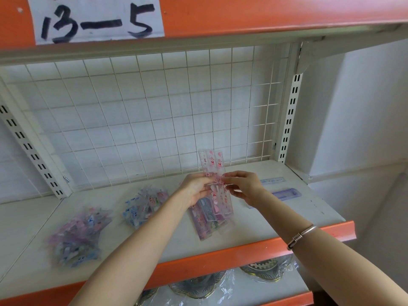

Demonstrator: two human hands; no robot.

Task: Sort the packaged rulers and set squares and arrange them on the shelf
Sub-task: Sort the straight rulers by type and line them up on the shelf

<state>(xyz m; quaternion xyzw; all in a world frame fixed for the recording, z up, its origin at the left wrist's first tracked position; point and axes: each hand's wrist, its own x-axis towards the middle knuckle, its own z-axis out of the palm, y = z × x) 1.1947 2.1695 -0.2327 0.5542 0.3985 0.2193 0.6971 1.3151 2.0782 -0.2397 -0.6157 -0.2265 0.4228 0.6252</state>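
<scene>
Paper label [97, 18] on upper shelf edge [265, 12]: "13-5".

On the shelf [276, 219], a front heap of set squares [77, 237] lies far left, with a rear heap of set squares [143, 204] behind and right of it. Right of those lies the ruler stack [209, 224]. Above it the left hand [195, 188] and right hand [245, 186] hold a ruler bundle [213, 164], with two loose rulers [287, 193] farther right and the wire grid [143, 118] behind all.

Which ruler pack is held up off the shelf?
The pink ruler pack, pinched by left hand and right hand; the others lie on the shelf.
</scene>
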